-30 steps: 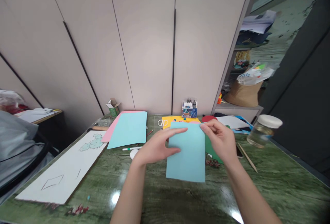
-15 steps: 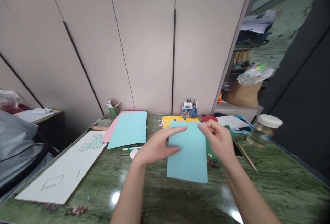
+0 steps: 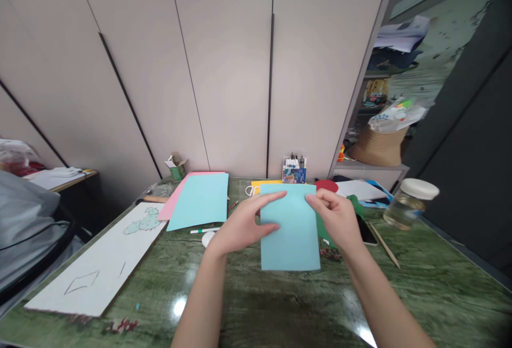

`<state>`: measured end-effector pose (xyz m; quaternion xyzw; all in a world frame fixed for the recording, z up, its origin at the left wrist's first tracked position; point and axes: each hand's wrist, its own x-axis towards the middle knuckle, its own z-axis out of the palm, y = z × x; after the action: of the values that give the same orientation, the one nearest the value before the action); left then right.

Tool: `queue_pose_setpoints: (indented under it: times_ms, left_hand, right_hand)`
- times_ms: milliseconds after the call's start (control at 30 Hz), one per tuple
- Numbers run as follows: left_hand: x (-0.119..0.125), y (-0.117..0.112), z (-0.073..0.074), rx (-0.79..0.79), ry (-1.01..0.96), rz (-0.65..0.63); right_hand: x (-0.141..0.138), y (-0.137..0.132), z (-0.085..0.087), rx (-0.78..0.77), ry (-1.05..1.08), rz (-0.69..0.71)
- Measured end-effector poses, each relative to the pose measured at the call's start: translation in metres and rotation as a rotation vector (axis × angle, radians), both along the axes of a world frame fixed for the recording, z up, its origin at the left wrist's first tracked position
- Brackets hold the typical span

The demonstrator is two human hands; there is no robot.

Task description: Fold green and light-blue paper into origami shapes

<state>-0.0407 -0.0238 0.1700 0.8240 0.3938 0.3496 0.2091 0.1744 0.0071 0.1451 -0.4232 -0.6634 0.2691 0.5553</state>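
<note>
A light blue sheet of paper [image 3: 290, 246] is held up in front of me over the table. My right hand [image 3: 335, 214] pinches its upper right edge between thumb and fingers. At the left edge is my left hand [image 3: 248, 225], its thumb and index finger stretched apart across the near face. Its other fingers are hidden, so I cannot see whether they press on the back. Behind the sheet, white-handled scissors [image 3: 251, 191] and yellow paper [image 3: 264, 183] show in part. Green paper [image 3: 325, 228] lies behind my right hand.
More blue paper [image 3: 204, 198] lies on pink paper [image 3: 174, 201] at the left, beside a white board [image 3: 92, 262] with a cactus drawing. A pen box [image 3: 294, 169] stands behind. To the right are a phone [image 3: 366, 232], a wooden stick [image 3: 384, 245] and a lidded jar [image 3: 410, 206].
The blue sheet has shifted slightly left and straightened, and its lower edge sits higher. My right hand has moved a little left with it; my left hand stays almost in place.
</note>
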Motion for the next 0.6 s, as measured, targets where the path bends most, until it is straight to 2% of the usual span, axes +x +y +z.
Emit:
queue_pose_setpoints:
  times_ms: [133,200,300,400,500,600]
  left_hand:
    - [0.000,0.001,-0.001,0.006,-0.012,-0.003]
    - [0.000,0.002,-0.002,0.009,-0.029,0.008]
    - [-0.001,0.003,-0.003,0.013,-0.069,0.050]
    - [-0.001,0.005,-0.003,0.018,-0.107,0.070]
    - [-0.001,0.009,-0.004,0.033,-0.196,0.115]
    - [0.002,0.014,-0.005,0.095,-0.242,0.280]
  right_hand:
    - [-0.003,-0.002,0.001,0.033,0.001,-0.069]
    - [-0.002,0.000,0.000,-0.014,0.024,-0.023]
    - [-0.001,0.006,-0.002,-0.089,0.046,0.116]
    - [0.002,0.008,-0.003,-0.096,0.017,0.121]
    - [0.005,0.007,-0.001,-0.126,-0.120,0.168]
    - [0.007,0.004,0.002,-0.119,-0.347,0.253]
